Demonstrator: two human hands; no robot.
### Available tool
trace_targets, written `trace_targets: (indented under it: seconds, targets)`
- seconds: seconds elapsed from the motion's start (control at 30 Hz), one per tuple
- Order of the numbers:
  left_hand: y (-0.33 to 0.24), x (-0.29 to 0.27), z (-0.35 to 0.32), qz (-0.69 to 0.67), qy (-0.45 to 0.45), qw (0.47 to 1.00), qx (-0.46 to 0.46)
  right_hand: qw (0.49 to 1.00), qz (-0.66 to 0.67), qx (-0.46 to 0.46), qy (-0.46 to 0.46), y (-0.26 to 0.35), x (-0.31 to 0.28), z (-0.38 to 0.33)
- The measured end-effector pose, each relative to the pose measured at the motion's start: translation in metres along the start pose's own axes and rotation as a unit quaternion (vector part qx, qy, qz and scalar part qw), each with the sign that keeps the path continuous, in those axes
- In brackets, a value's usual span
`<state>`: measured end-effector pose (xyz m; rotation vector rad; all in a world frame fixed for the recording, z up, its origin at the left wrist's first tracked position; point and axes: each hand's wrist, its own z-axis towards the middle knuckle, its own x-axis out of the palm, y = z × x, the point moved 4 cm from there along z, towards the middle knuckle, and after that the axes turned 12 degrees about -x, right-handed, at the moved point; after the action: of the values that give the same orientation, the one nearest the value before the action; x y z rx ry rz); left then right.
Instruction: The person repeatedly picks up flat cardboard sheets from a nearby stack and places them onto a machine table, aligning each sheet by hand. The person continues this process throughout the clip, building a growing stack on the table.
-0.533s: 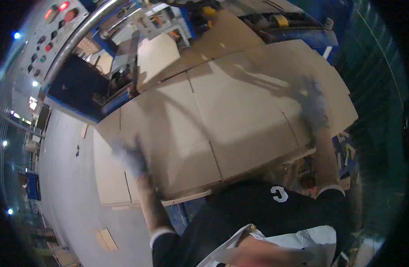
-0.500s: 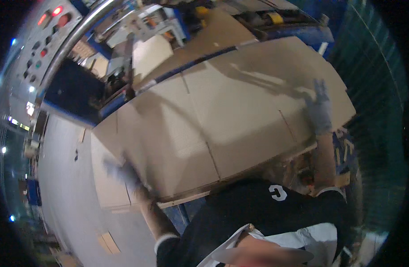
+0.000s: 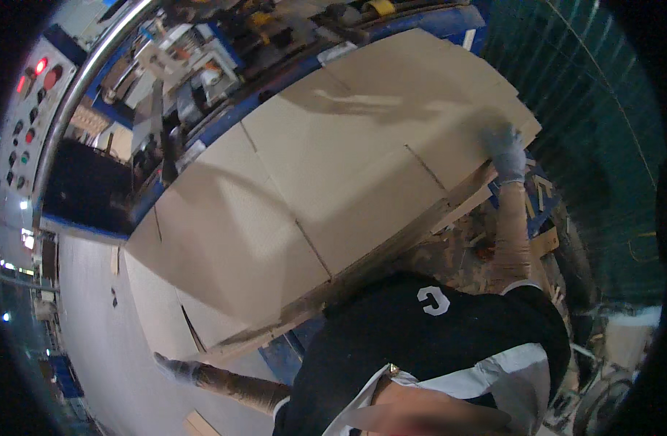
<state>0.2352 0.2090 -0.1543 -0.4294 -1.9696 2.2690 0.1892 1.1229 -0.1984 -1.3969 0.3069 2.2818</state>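
Note:
A wide tan cardboard blank [image 3: 275,211] with several slots lies in front of me, and its near edge looks thick, with more board under it. My left hand [image 3: 176,369], in a grey glove, is beside the blank's near left corner with fingers stretched out. Whether it touches the board I cannot tell. At the right end of the blank is my gloved right hand [image 3: 509,156], its fingers smeared by motion. The left flap [image 3: 159,312] of the blank is set off by a gaping slot.
Along the blank's far edge runs a blue machine [image 3: 235,116] with metal parts. A control panel [image 3: 32,123] with lit red buttons stands at the far left, behind a metal rail [image 3: 86,80]. Cardboard scraps [image 3: 449,254] lie below right. A green corrugated wall [image 3: 595,145] closes the right side.
My view has shifted. My left hand has moved from over the blank to its near left corner. The right hand remains by the right end. Brown board at the machine has gone from sight.

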Motion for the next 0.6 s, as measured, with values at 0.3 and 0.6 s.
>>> trace_targets:
  seconds: [0.3, 0.6]
  targets:
    - [0.015, -0.006, 0.061, -0.163, 0.202, 0.960, -0.100, 0.513, 0.817, 0.136, -0.224, 0.036, -0.079, 0.045]
    - [-0.018, -0.003, -0.074, -0.051, 0.265, 0.963, 0.012, 0.859, 0.438, -0.229, -0.131, 0.102, -0.212, -0.064]
